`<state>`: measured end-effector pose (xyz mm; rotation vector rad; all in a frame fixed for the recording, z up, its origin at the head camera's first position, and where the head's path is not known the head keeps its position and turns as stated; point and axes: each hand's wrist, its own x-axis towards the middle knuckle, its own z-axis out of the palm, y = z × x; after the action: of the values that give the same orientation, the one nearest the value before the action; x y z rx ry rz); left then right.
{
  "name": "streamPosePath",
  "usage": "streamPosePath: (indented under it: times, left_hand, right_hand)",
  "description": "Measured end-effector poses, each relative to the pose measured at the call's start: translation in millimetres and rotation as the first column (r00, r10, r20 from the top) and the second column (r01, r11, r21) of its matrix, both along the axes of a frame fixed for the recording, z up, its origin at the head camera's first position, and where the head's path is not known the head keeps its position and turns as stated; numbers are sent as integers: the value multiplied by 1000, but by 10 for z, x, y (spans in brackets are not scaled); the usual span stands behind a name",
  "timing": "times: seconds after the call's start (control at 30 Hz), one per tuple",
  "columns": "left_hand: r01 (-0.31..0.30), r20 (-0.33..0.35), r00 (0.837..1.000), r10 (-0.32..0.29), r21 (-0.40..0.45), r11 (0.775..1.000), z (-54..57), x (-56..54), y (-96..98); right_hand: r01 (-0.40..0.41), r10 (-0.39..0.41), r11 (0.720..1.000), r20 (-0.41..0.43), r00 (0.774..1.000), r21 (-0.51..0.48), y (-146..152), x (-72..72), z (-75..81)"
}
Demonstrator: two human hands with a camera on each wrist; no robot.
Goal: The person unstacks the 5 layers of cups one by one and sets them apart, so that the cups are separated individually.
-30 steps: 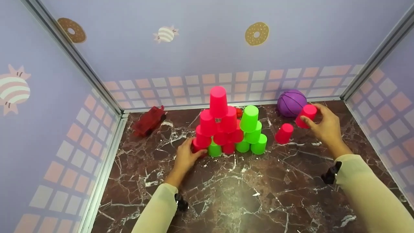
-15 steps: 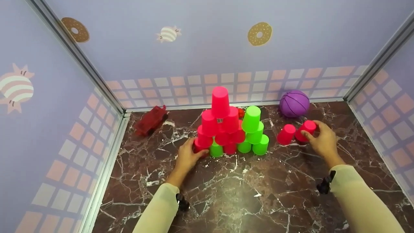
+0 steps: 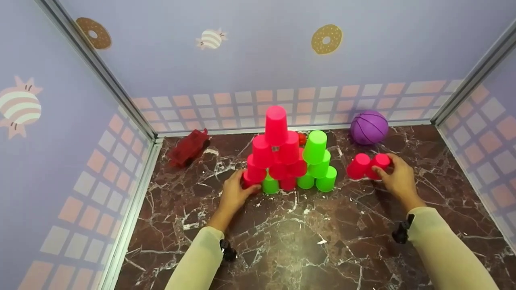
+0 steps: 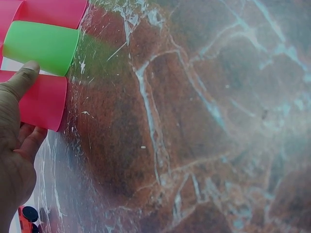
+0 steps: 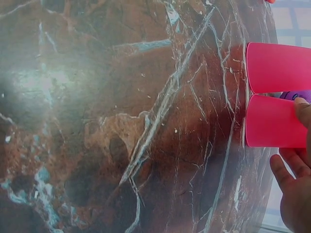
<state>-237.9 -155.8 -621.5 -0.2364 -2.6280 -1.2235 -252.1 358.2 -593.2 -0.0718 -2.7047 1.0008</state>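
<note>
My right hand [image 3: 399, 180] grips an upside-down pink cup [image 5: 277, 121] between thumb and fingers. Its rim is down at the tabletop, right beside another upturned pink cup [image 3: 358, 166]. At the lower left corner of a cup pyramid, my left hand [image 3: 235, 192] holds a pink cup [image 4: 44, 102] with the thumb in front and fingers round the outer side. A green cup [image 4: 41, 47] stands next to that one in the bottom row. Pink cups rise above them to a single pink cup [image 3: 276, 126] on top. Right of the pyramid, several green cups [image 3: 315, 148] form a smaller stack.
Behind the right-hand cups a purple ball [image 3: 369, 127] lies near the back wall. A red toy vehicle [image 3: 188, 148] sits at the back left, and a small orange-red thing [image 3: 302, 139] shows behind the stacks. Walls close in the marble tabletop [image 3: 290, 241] at the back and sides.
My right hand has brought its pink cup down and to the left, from in front of the ball to beside the other pink cup. The left hand stays at the pyramid's corner cup.
</note>
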Motion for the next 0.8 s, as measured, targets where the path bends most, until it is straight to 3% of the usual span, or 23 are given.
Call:
streamPosePath:
  times: [0.53, 0.67, 0.8]
  left_hand:
    - [-13, 38, 999, 13, 8, 1000, -29, 2, 10]
    - [-2, 36, 999, 2, 8, 1000, -28, -4, 8]
    - [1, 16, 1000, -1, 14, 1000, -15, -14, -7]
  right_hand:
    - [-26, 26, 1000, 45, 999, -11, 17, 39, 3]
    - [-25, 27, 999, 68, 997, -23, 43, 31, 86]
    - [-28, 28, 1000, 9, 1000, -13, 28, -16, 247]
